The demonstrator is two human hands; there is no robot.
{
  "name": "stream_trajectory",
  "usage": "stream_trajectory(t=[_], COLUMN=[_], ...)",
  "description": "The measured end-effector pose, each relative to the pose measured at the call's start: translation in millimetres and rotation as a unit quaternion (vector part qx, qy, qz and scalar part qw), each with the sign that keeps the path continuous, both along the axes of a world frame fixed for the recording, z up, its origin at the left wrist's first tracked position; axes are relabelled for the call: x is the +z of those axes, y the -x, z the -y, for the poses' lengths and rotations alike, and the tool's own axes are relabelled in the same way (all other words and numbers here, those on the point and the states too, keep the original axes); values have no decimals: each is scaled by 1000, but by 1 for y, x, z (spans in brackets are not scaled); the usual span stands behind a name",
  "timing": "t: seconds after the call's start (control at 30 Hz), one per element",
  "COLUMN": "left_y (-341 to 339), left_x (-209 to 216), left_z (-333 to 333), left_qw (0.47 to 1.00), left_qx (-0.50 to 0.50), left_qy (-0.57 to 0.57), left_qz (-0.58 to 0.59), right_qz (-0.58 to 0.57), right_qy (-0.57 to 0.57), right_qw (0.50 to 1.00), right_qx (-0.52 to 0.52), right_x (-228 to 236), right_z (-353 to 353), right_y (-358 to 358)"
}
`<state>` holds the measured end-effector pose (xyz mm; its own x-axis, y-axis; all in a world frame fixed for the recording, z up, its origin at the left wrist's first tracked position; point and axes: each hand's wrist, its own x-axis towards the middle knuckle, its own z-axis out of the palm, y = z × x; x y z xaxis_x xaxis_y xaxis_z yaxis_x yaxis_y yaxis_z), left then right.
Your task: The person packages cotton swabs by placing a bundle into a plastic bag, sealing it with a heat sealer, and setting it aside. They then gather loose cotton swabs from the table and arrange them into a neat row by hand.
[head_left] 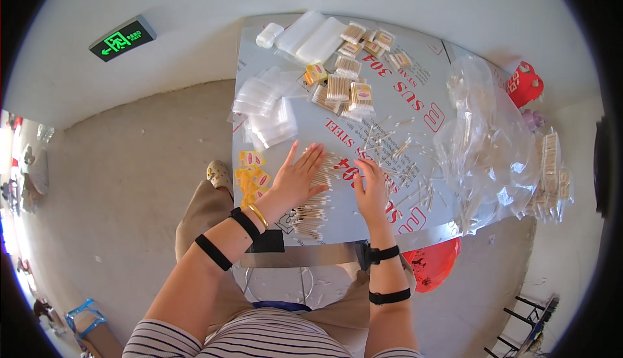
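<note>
A row of cotton swabs (309,218) lies stacked on the table near its front edge. My left hand (295,179) rests over the far part of this row, its fingers stretched out and the palm down. To the right of the row, my right hand (370,196) is low over the table with its fingers slightly bent and apart. Nothing shows in its grasp. Loose cotton swabs (403,149) are scattered just beyond and to the right of it. Left of my left hand lie several yellow printed cards (252,179).
Clear plastic sleeves (266,108) and filled swab packs (339,87) cover the far left and middle of the steel-look table (415,75). A large clear plastic bag (487,157) lies on the right, with more swab packs (551,176) at the right edge. A red bag (433,267) hangs below.
</note>
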<state>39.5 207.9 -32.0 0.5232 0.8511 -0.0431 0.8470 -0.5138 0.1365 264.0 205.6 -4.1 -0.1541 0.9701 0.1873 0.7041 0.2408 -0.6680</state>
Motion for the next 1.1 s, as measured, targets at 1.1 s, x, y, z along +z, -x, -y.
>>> stream_trajectory(t=[1.1], left_y=[-16], left_x=[-9], left_z=[-4], left_qw=[852], left_qx=[104], left_qy=[101], left_qz=[504], right_qz=[-214], right_qy=[44], right_qw=[972], right_qx=[89], right_x=[-49], right_z=[-26], right_y=[82])
